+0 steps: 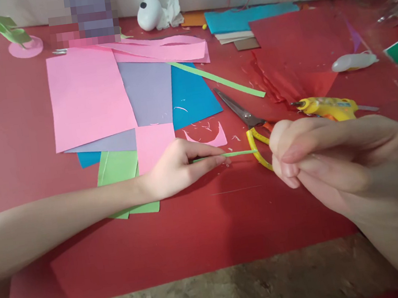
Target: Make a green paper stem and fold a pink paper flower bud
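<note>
A thin green paper stick [241, 153] stretches level between my two hands above the red table cover [202, 231]. My left hand [179, 167] pinches its left end between thumb and fingers. My right hand [326, 152], close to the camera, is curled shut on its right end. Just behind the stick lie scissors [243, 114] with yellow handles, and a yellow glue gun [326, 107] sits beyond my right hand.
Sheets of pink [86, 97], lilac [148, 92], blue [190, 97] and green paper [116, 166] lie spread at the middle left. A green strip [219, 79], red paper [296, 55], a white glue bottle [353, 61] and a white round object [149, 13] sit farther back. The table's front edge is near me.
</note>
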### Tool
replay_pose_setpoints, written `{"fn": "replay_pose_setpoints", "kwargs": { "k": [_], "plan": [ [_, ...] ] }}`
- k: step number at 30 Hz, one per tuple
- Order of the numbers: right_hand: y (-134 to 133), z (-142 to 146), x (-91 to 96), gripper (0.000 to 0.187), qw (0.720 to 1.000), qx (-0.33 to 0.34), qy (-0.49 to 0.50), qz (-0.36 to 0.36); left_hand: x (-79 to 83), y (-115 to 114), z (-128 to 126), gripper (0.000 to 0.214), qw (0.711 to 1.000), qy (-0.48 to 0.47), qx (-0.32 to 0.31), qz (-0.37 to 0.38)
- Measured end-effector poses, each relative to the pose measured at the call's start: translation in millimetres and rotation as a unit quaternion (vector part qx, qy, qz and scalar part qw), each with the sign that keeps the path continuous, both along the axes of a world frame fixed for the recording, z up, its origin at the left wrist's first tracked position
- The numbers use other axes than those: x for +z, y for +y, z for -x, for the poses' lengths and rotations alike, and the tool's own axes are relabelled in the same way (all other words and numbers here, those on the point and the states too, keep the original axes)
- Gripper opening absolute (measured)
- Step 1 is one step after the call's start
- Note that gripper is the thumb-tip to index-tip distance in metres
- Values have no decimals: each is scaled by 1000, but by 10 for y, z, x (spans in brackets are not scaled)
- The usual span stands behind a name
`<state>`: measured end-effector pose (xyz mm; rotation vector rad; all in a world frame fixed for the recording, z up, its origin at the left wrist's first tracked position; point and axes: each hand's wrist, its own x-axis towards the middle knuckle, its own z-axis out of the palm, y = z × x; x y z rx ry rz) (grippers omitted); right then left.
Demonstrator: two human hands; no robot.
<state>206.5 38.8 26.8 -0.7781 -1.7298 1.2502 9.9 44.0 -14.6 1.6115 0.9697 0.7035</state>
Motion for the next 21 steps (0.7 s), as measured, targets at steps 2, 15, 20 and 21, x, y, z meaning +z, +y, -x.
{"fn": "replay_pose_setpoints", "kwargs": {
  "k": [2,15,20,21],
  "plan": [
    [-2,-2,0,41,1000,-1,4,-7,7,-2,1,25,1000,-1,0,0],
    [43,-2,-60,19,997,-68,-1,19,20,-4,-10,24,987,-99,112,53],
    [32,20,-128,22,993,-103,-38,53,138,-76,-28,21,986,-119,115,20],
    [25,27,-139,24,991,-104,-48,61,153,-98,-32,20,988,-118,97,21]
  ]
}}
